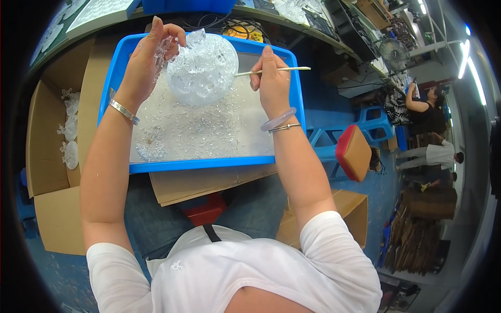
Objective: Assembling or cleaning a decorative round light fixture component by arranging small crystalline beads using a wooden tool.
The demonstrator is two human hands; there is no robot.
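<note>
My left hand (146, 63) curls its fingers around a knobbly clear crystal-like piece (163, 55); the far side of the grip is hidden. Just right of it, a round clear mass (201, 73) with a glassy, lumpy surface sits in a blue-rimmed tray (203, 166). Whether this mass is one piece or a bowl of bits I cannot tell. Between thumb and fingers, my right hand (271, 83) pinches a thin pale stick (295, 68). The stick's left end comes to the edge of the round mass. Small clear bits (209, 130) are scattered over the tray's bottom.
At the left, an open cardboard box (49, 130) holds several clear lumpy pieces (71, 128). A bench with cables (237, 25) runs behind the tray. Blue stools (377, 125) and a red-edged seat (355, 152) stand at right. Other people (425, 107) are farther off.
</note>
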